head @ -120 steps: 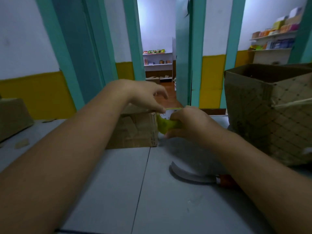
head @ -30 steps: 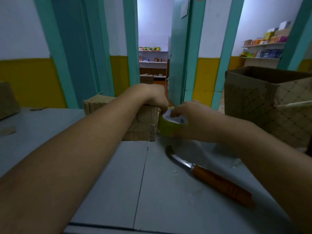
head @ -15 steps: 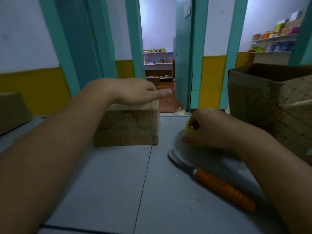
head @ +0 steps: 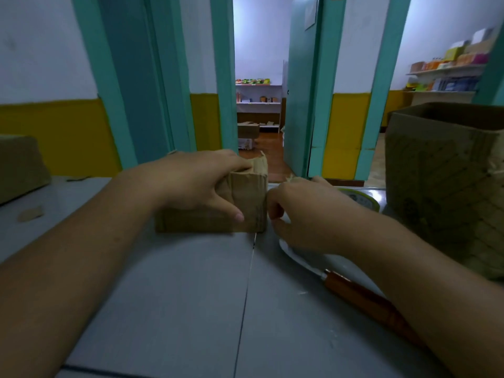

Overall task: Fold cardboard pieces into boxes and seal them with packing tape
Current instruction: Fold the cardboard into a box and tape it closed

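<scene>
Tape (head: 360,199) set down; your left hand (head: 201,184) grips the box (head: 249,204), right hand (head: 308,214) curled beside it, hold unclear. The knife (head: 343,286) under your wrist could cut.

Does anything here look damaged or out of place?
Yes: the small box has a ragged, torn-looking edge sticking up at its far right corner. A knife lies bare-bladed right beneath the right hand.

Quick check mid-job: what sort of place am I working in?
Probably a small shop's packing room: white shelves of colourful packaged goods, a large open brown cardboard carton, a grey worktable.
</scene>
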A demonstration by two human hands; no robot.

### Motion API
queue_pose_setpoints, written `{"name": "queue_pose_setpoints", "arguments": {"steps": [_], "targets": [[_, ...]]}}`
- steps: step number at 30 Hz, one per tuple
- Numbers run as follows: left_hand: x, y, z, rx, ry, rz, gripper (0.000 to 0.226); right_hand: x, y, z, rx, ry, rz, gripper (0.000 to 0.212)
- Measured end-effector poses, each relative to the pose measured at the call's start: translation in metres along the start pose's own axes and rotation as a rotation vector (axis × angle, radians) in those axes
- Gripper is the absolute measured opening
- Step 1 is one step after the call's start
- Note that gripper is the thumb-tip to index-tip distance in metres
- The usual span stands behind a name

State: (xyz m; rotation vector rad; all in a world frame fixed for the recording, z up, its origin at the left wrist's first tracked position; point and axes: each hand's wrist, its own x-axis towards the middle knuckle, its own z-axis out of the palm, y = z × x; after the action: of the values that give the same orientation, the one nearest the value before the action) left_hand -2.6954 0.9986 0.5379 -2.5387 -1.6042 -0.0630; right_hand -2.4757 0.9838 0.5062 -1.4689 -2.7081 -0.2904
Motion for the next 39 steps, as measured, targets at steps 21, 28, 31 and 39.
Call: {"name": "queue_pose_setpoints", "arguments": {"steps": [21,28,31,39], "targets": [[0.003,0.0,0.003,0.056,0.058,0.033,0.1,0.006,0.016,0.0,0.089,0.171,0.01,0.024],[0.001,0.005,0.004,0.06,0.128,0.013,0.091,-0.007,0.034,-0.014,0.167,0.151,0.172,0.025],[0.0,0.011,-0.001,0.076,0.194,-0.01,0.092,-0.031,0.055,-0.03,0.174,0.011,0.287,0.043],[0.001,0.046,0.002,0.036,0.489,0.289,0.071,-0.042,0.071,-0.021,0.159,-0.082,0.177,0.029]]}}
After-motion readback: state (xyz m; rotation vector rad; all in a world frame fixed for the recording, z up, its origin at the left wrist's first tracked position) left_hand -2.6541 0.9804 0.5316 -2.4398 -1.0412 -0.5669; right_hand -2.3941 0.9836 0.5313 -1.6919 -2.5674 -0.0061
